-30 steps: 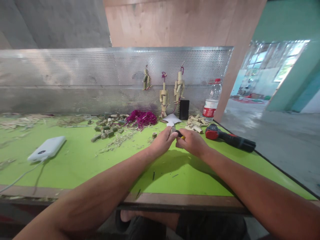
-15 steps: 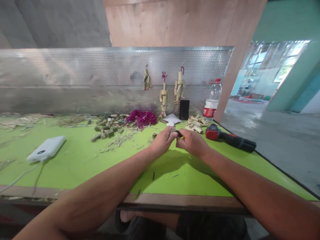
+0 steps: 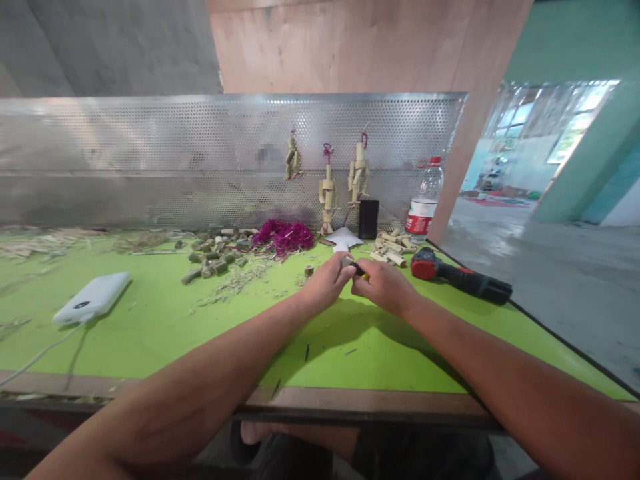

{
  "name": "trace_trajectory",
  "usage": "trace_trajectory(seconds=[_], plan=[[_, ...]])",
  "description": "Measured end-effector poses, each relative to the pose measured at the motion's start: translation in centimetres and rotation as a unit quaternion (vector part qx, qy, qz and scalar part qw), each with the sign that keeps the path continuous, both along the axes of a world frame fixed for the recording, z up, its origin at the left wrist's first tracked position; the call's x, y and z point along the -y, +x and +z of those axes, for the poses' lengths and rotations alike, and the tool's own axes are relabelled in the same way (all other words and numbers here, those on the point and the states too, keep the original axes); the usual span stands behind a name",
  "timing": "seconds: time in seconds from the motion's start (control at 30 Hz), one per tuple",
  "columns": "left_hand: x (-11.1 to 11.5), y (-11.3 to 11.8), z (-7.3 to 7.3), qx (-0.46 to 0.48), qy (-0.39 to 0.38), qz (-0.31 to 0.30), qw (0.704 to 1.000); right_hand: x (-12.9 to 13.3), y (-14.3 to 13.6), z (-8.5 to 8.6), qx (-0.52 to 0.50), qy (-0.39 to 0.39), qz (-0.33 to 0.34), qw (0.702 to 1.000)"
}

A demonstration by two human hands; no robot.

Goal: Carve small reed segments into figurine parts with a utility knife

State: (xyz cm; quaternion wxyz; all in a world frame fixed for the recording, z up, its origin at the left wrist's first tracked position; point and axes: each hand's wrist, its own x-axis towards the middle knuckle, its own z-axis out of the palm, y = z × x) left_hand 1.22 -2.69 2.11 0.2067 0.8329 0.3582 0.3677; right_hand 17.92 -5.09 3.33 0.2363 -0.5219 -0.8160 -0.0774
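Left hand (image 3: 327,281) closed on a small pale bit (image 3: 346,261), right hand (image 3: 384,285) closed on a black-and-yellow tool (image 3: 358,268), both just on the near side of the paper (image 3: 344,237); fingers hide the tool's working end and what the bit is. Judgement: best done with a firm left grip, left thumb clear of the tool's line, and short, controlled right-hand moves. Twine (image 3: 285,239) lies left of the paper, bamboo pieces (image 3: 393,249) close on its right, drill (image 3: 457,277) farther right.
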Motion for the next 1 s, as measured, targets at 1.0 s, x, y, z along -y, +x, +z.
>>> trace_trajectory(seconds=[1.0], plan=[[-0.7,-1.2,-0.6,0.143,-0.098,0.084,0.981,-7.0,7.5,-0.6,0.1,-0.212,-0.174,0.956]])
